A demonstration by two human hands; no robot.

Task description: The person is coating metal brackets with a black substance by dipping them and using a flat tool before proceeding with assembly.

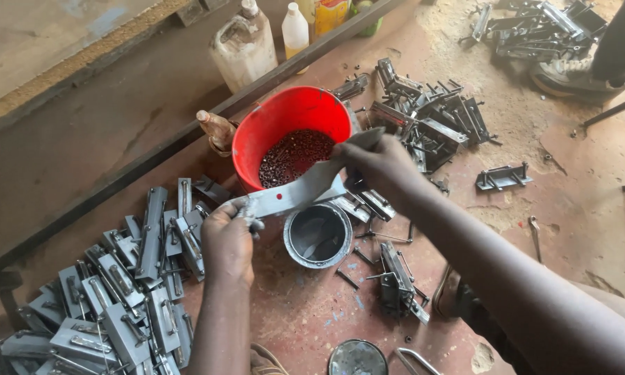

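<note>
Glossy red plastic bucket [291,121], dull grey painted metal strip [305,189], matt metal tin [318,236], rough dusty concrete floor [576,208]

Two bare forearms, no sleeves, bare left grip [227,239], right grip [382,165] (perhaps paint-smudged fingers)

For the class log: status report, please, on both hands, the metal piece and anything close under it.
Left hand and right hand grip opposite ends of the grey metal strip. Strip held above the paint tin, beside the red bucket. Nothing blocking.
</note>
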